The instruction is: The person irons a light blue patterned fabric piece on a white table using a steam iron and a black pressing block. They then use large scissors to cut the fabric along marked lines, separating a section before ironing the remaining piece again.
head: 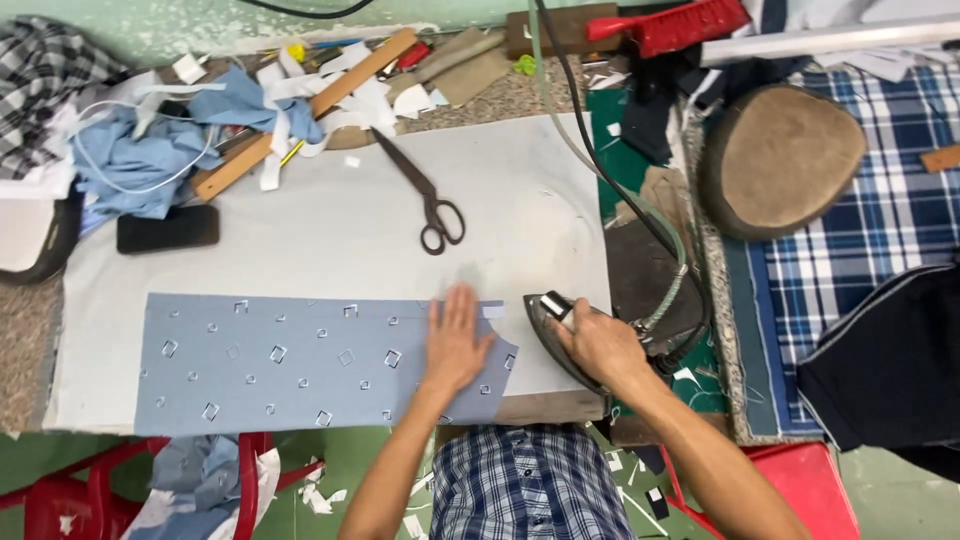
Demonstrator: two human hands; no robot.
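Pressing my left hand (455,345) flat on the blue cloth (300,365), I kept all my fingers straight and spread wide, so it held nothing and only lay on top. The cloth was a long strip with little white squares on it, and my hand sat near its right end. My right hand (598,345) was curled tight around the handle of the iron (560,335). The iron stood just beside the right end of the cloth, at the edge of the pad, with its pointed end aimed away from me. A grey cord (590,165) ran from the iron up across the table.

The cloth lay on a pale grey pad (330,230) that covered most of the table. A pair of dark scissors (425,195) lay on the pad above my left hand, well apart from it. A black phone (167,228) lay near the left end of the pad. Past it was a heap of blue and white scraps (150,150) with a long wooden ruler (300,115) on top. On the right was a round brown cushion (780,160) on a blue checked cloth (890,210). A red brush (680,25) lay at the far edge. Below the table I saw a green floor (350,470) with bits of white scrap, and red stools (70,495) on it
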